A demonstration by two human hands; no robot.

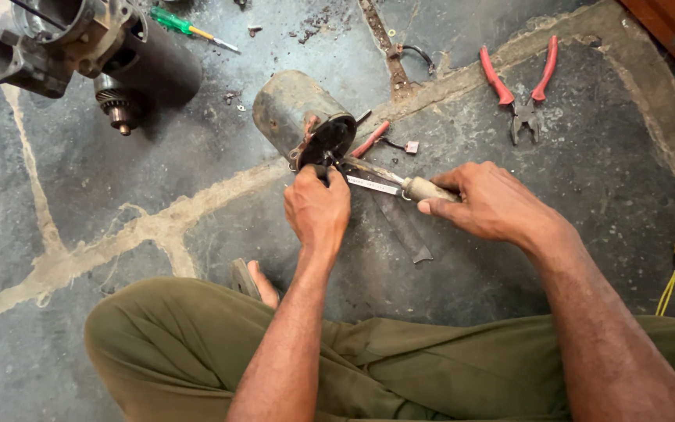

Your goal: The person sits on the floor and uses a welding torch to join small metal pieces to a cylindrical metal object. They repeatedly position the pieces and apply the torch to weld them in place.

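Your left hand pinches a small part at the black open end of the rusty grey cylindrical motor housing, which lies on the stone floor. Your right hand grips the pale-handled metal screwdriver, tip at that opening.

The cylindrical motor housing is dull, rust-stained metal with a matt black end plate. The screwdriver has a shiny steel shaft and a worn, grimy pale handle. The pliers have glossy red plastic grips. The stone floor is rough, dark and dusty. The trousers are matt olive cloth.
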